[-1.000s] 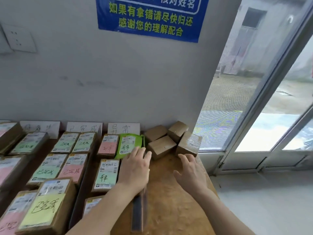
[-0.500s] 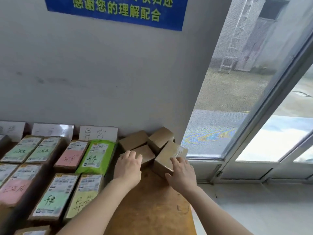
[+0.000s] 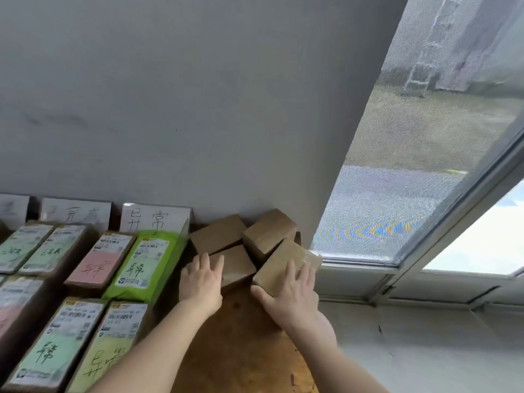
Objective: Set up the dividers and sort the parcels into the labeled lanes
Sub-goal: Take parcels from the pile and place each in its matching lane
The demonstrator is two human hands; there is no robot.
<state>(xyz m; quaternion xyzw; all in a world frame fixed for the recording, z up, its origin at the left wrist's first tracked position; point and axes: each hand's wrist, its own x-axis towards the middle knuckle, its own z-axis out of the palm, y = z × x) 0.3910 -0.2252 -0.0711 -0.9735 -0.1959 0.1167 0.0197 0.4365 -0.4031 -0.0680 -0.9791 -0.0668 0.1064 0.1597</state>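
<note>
Several plain brown boxes crowd the table's far right corner against the wall. My right hand (image 3: 295,290) grips the nearest, taped box (image 3: 280,258), thumb under its near edge and fingers across its top. My left hand (image 3: 202,280) lies flat on the left end of another small brown box (image 3: 238,265). Two more boxes (image 3: 217,234) (image 3: 268,231) stand behind them. To the left, labelled parcels lie in lanes: a green bag (image 3: 147,262), a pink-labelled parcel (image 3: 99,262), and green and yellow ones (image 3: 56,344) nearer me. White lane cards (image 3: 154,218) lean on the wall.
The wooden table (image 3: 241,350) ends at its right edge just beside my right arm, with floor below. A clear upright divider (image 3: 185,228) stands between the green bag and the brown boxes. A window (image 3: 411,180) and its sill lie to the right.
Both hands reached forward to the brown boxes. My right hand closed on the taped box and my left settled on the smaller one. The camera swung right and came closer.
</note>
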